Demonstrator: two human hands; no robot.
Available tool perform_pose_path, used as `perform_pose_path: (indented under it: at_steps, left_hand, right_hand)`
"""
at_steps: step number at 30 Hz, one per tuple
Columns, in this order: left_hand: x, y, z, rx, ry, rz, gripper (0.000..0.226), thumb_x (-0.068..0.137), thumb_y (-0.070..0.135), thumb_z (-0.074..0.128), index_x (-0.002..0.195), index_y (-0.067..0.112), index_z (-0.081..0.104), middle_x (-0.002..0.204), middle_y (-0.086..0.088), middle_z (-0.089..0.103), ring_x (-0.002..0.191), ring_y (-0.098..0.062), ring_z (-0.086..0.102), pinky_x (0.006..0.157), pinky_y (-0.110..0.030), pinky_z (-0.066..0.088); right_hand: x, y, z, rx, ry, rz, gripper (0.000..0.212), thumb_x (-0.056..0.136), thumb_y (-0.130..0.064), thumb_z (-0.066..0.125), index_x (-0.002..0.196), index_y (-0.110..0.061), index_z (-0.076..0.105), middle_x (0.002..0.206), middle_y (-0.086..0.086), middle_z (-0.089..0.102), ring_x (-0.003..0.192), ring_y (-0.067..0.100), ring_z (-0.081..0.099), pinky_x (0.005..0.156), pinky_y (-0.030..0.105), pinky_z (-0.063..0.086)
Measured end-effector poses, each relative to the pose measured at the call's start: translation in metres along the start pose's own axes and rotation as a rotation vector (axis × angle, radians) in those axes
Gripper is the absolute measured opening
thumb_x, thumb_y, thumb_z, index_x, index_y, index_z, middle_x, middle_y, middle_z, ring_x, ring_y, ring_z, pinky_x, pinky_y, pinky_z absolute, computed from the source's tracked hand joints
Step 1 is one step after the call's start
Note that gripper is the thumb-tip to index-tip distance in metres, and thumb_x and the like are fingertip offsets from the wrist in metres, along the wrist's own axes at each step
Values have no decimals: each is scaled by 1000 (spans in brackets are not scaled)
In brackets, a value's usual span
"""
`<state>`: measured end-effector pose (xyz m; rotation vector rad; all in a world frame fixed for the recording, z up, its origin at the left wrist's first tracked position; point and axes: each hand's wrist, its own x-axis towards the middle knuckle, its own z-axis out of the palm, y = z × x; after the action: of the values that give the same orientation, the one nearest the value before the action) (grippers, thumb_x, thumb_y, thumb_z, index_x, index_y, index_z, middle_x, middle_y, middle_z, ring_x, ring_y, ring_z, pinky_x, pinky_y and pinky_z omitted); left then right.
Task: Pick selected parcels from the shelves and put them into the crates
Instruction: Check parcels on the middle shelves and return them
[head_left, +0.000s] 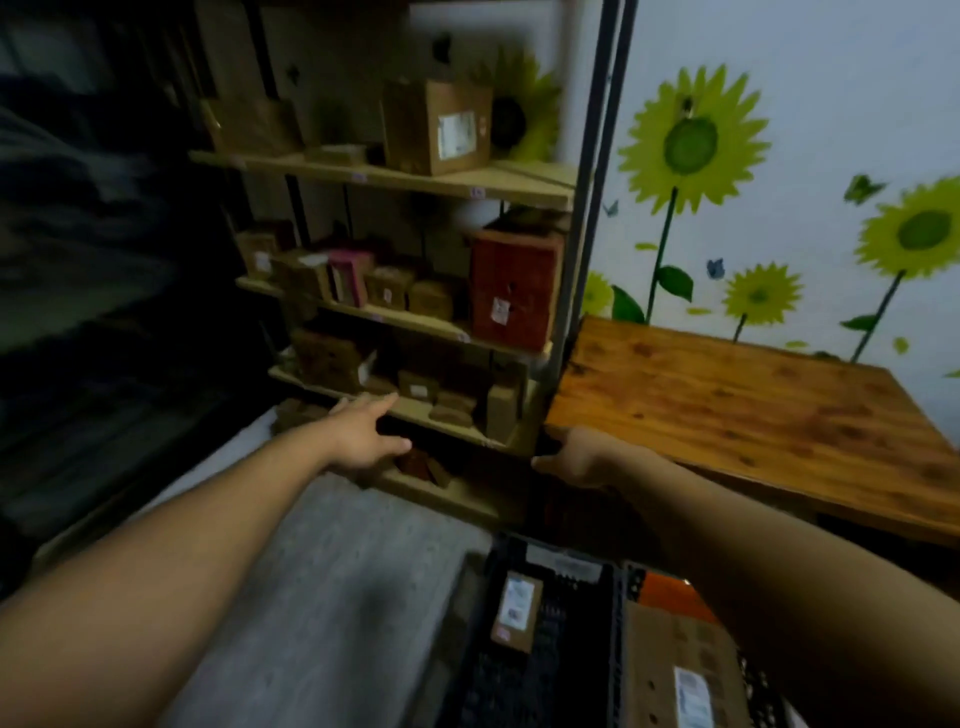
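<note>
A metal-framed shelf unit (395, 179) with wooden boards holds several cardboard parcels, among them a large brown box (439, 127) on an upper board and a red box (511, 291) lower down. My left hand (366, 434) reaches with straight fingers toward the low board, just in front of small brown parcels (452, 405). My right hand (576, 460) grips a dark object at the corner of the wooden table; what it is stays unclear. A black crate (550, 623) at the bottom holds a small labelled parcel (517, 610). Beside it lies a bigger labelled box (680, 670).
A wooden table (753, 415) stands right of the shelf against a wall with sunflower stickers. Grey floor (332, 582) lies between me and the shelf. Dark, blurred shapes fill the left side. An orange crate edge (670, 592) shows by the black crate.
</note>
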<state>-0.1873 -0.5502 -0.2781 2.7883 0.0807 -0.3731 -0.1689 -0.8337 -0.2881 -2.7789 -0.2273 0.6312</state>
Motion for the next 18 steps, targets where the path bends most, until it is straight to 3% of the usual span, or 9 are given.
perform_pose_path:
  at_steps: [4, 6, 9, 12, 16, 18]
  left_hand:
    - [31, -17, -72, 7, 90, 29, 82, 88, 53, 52, 150, 32, 4, 160, -5, -2, 146, -30, -4, 118, -41, 7]
    - [48, -23, -106, 17, 128, 45, 81, 89, 53, 52, 150, 32, 4, 160, -5, -3, 146, -30, -5, 118, -41, 6]
    - [70, -34, -157, 30, 202, 58, 81, 89, 53, 52, 151, 32, 4, 160, -6, -2, 146, -30, -6, 118, -42, 8]
    - [93, -43, -205, 44, 258, 55, 81, 89, 51, 53, 151, 32, 5, 160, -6, -1, 146, -30, -6, 118, -44, 5]
    - [126, -66, -264, 62, 314, 46, 82, 88, 51, 55, 151, 33, 5, 160, -6, -2, 146, -30, -7, 117, -44, 5]
    - [145, -78, -291, 74, 344, 60, 82, 88, 50, 55, 151, 32, 5, 160, -5, -1, 146, -30, -5, 117, -44, 6]
  right_hand:
    - [33, -50, -58, -45, 141, -32, 56, 93, -40, 58, 143, -19, 41, 136, 9, 52, 115, 25, 55, 82, 23, 40]
    - [55, -70, -84, -25, 215, -61, 53, 90, -44, 59, 137, -24, 47, 130, 7, 56, 106, 23, 57, 83, 28, 46]
    - [84, -105, -126, 13, 296, -96, 59, 90, -46, 59, 142, -24, 41, 132, 8, 53, 108, 25, 57, 92, 36, 48]
    - [110, -139, -166, 63, 328, -120, 51, 93, -41, 57, 139, -24, 42, 129, 8, 53, 96, 20, 52, 87, 36, 46]
    - [137, -187, -212, 41, 390, -140, 58, 95, -37, 55, 147, -23, 32, 139, 10, 48, 120, 27, 52, 94, 36, 44]
    - [155, -208, -230, -25, 444, -154, 61, 96, -37, 55, 149, -22, 29, 145, 10, 43, 126, 25, 47, 90, 31, 41]
